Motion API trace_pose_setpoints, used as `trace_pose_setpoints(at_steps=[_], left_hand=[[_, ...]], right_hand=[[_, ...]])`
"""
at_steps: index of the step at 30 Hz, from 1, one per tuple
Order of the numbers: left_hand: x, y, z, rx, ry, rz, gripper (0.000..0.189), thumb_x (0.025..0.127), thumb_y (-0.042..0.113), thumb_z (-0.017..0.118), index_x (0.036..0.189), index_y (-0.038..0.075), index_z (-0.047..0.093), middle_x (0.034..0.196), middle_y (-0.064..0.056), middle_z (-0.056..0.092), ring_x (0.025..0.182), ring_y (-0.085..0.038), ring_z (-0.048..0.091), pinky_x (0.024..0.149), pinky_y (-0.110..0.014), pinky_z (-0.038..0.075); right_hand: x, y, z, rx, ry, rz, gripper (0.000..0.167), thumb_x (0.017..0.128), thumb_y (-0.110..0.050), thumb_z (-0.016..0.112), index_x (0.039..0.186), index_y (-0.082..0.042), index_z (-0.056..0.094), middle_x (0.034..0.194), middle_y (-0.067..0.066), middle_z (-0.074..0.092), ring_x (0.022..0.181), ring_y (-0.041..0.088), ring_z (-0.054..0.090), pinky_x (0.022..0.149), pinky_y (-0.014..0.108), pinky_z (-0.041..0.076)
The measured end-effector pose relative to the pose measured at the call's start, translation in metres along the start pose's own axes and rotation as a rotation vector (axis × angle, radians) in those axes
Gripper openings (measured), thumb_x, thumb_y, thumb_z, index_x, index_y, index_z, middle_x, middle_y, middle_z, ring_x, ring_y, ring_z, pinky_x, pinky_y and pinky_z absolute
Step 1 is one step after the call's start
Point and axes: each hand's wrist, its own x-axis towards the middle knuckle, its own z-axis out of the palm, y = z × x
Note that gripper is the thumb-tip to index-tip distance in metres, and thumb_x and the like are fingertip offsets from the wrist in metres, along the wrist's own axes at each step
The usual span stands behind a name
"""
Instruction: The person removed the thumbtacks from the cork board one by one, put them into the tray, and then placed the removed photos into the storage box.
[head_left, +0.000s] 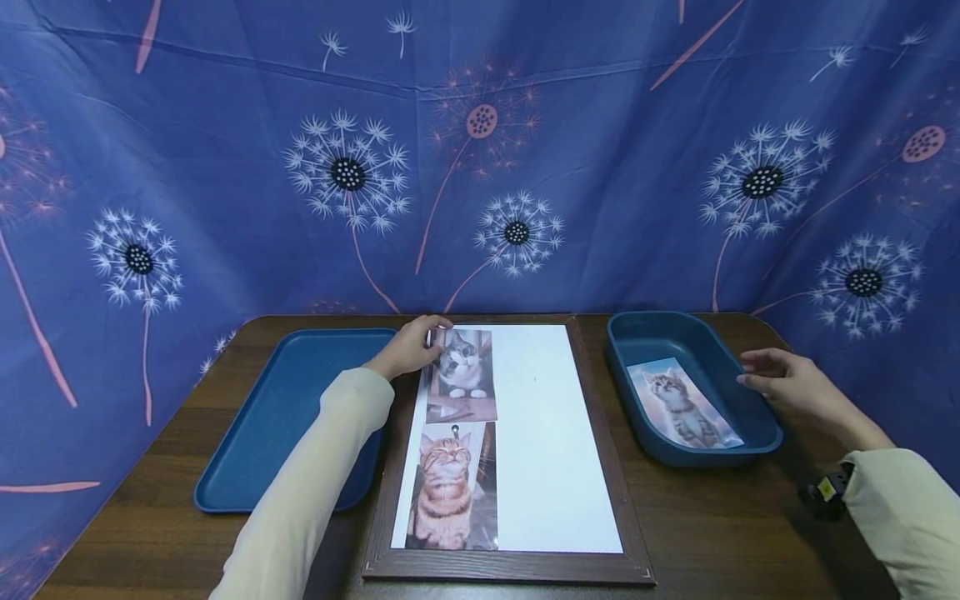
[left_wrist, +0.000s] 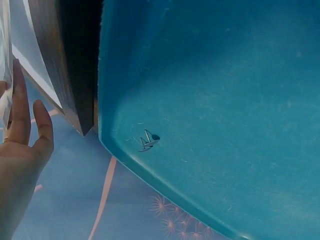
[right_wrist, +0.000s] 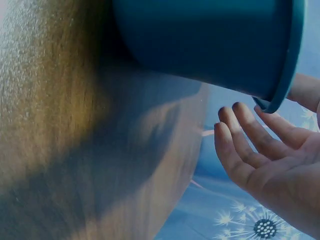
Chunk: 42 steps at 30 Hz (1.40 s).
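Observation:
My left hand (head_left: pixel 411 346) is at the upper left corner of a photo of a grey-and-white cat (head_left: pixel 462 375), thumb and fingers on its edge. In the left wrist view a pale sheet edge (left_wrist: pixel 7 65) shows between those fingers. The photo lies over the left part of a framed white board (head_left: pixel 555 450). Below it is a photo of an orange cat (head_left: pixel 442 496) with a small metallic pin (head_left: pixel 454 431) at its top. At the right, my right hand (head_left: pixel 787 383) holds nothing, its fingers loosely bent beside the rim of a blue bin (head_left: pixel 768 437).
A photo of a tabby kitten (head_left: pixel 678 408) leans inside the blue bin. Left of the board lies a shallow blue tray (head_left: pixel 300 400), with small pins (left_wrist: pixel 148 142) in one corner. A patterned blue cloth (head_left: pixel 600 167) hangs behind the wooden table (head_left: pixel 712 533).

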Motion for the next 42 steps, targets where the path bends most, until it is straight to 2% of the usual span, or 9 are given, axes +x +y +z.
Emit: trace_pose_setpoints(at_steps=[8, 10, 15, 17, 20, 23, 25, 27, 42], left_hand=[[0.0, 0.003, -0.005, -0.029, -0.021, -0.015, 0.039, 0.088, 0.003, 0.05, 0.128, 0.007, 0.049, 0.13, -0.016, 0.048, 0.077, -0.028, 0.049, 0.077, -0.037, 0.039], [0.0, 0.004, -0.005, -0.04, -0.023, -0.017, 0.039, 0.089, 0.003, 0.05, 0.128, 0.007, 0.049, 0.131, -0.015, 0.048, 0.081, -0.029, 0.049, 0.074, -0.034, 0.039], [0.003, 0.007, -0.008, -0.1, -0.02, -0.029, 0.039, 0.09, 0.003, 0.049, 0.128, 0.009, 0.049, 0.134, -0.014, 0.045, 0.083, -0.029, 0.05, 0.059, -0.028, 0.039], [0.003, 0.009, -0.009, -0.123, -0.02, -0.036, 0.039, 0.09, 0.003, 0.049, 0.128, 0.008, 0.048, 0.135, -0.013, 0.045, 0.074, -0.026, 0.048, 0.056, -0.027, 0.038], [0.005, 0.011, -0.009, -0.154, -0.021, -0.044, 0.039, 0.09, 0.002, 0.05, 0.129, 0.007, 0.048, 0.134, -0.012, 0.045, 0.078, -0.022, 0.048, 0.061, -0.028, 0.04], [0.006, 0.013, -0.009, -0.176, -0.017, -0.043, 0.039, 0.09, 0.002, 0.05, 0.129, 0.006, 0.048, 0.134, -0.012, 0.045, 0.099, -0.024, 0.052, 0.073, -0.033, 0.044], [0.007, 0.014, -0.009, -0.191, -0.016, -0.04, 0.039, 0.09, 0.002, 0.05, 0.129, 0.005, 0.048, 0.135, -0.012, 0.045, 0.119, -0.026, 0.045, 0.085, -0.038, 0.044], [0.007, 0.016, -0.009, -0.204, -0.017, -0.042, 0.039, 0.09, 0.002, 0.05, 0.129, 0.005, 0.047, 0.135, -0.012, 0.045, 0.126, -0.027, 0.041, 0.092, -0.041, 0.043], [0.016, 0.034, 0.0, -0.257, -0.011, -0.028, 0.038, 0.089, 0.001, 0.051, 0.127, 0.006, 0.049, 0.134, -0.011, 0.046, 0.126, -0.025, 0.041, 0.093, -0.04, 0.043]], right_hand=[[0.002, 0.008, 0.001, 0.069, -0.071, 0.047, 0.061, 0.094, -0.034, 0.046, 0.133, 0.01, 0.031, 0.122, 0.032, 0.045, 0.078, -0.008, 0.049, 0.068, 0.028, 0.048], [0.002, 0.01, 0.002, 0.086, -0.08, 0.051, 0.061, 0.095, -0.034, 0.046, 0.134, 0.01, 0.03, 0.121, 0.03, 0.047, 0.078, -0.007, 0.05, 0.067, 0.026, 0.048], [0.003, 0.015, 0.001, 0.132, -0.099, 0.052, 0.059, 0.095, -0.032, 0.045, 0.135, 0.008, 0.03, 0.111, 0.009, 0.055, 0.079, -0.004, 0.053, 0.067, 0.025, 0.048], [0.003, 0.016, 0.001, 0.151, -0.106, 0.052, 0.058, 0.096, -0.031, 0.044, 0.135, 0.008, 0.029, 0.107, -0.001, 0.056, 0.08, -0.005, 0.054, 0.067, 0.025, 0.049], [0.003, 0.018, 0.001, 0.167, -0.105, 0.047, 0.058, 0.096, -0.032, 0.045, 0.135, 0.008, 0.029, 0.101, -0.013, 0.053, 0.08, -0.005, 0.055, 0.067, 0.025, 0.049], [0.002, 0.019, 0.001, 0.176, -0.1, 0.039, 0.059, 0.095, -0.033, 0.046, 0.135, 0.007, 0.03, 0.097, -0.021, 0.051, 0.08, -0.005, 0.055, 0.067, 0.025, 0.049], [0.002, 0.02, 0.001, 0.18, -0.097, 0.035, 0.059, 0.095, -0.033, 0.047, 0.135, 0.007, 0.031, 0.095, -0.025, 0.051, 0.08, -0.005, 0.055, 0.067, 0.025, 0.048], [0.002, 0.02, 0.001, 0.19, -0.099, 0.032, 0.059, 0.095, -0.033, 0.047, 0.134, 0.007, 0.03, 0.094, -0.026, 0.051, 0.08, -0.004, 0.055, 0.067, 0.025, 0.049], [0.0, 0.02, 0.001, 0.225, -0.101, 0.033, 0.056, 0.094, -0.033, 0.047, 0.133, 0.005, 0.033, 0.091, -0.029, 0.052, 0.079, -0.002, 0.057, 0.067, 0.024, 0.049]])
